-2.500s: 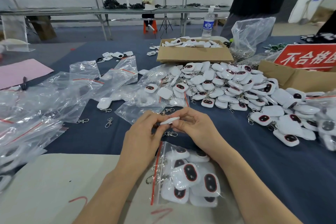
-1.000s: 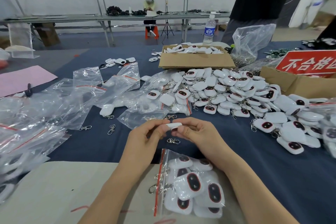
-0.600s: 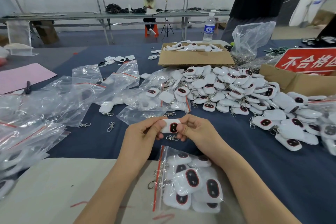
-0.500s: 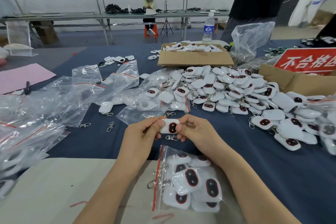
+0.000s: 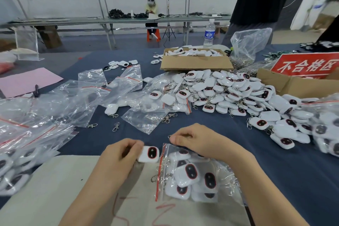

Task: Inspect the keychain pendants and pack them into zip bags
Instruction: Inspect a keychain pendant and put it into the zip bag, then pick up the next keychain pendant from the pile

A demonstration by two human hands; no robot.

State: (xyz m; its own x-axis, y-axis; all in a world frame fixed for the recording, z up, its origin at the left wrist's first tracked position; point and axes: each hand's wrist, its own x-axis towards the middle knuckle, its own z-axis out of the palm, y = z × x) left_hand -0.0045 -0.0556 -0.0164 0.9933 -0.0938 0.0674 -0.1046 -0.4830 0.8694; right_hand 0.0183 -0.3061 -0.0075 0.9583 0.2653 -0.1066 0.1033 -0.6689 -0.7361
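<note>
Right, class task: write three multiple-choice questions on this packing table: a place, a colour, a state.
1. The water bottle stands: A) beyond the cardboard box; B) on the floor; C) in a bag.
2. The near zip bag has a seal stripe coloured: A) blue; B) red; C) green.
3. The left hand: A) lies flat; B) holds a pendant; C) holds a bottle.
Answers: A, it rises behind the box; B, a red line runs along the bag mouth; B, the fingers pinch the pendant.
</note>
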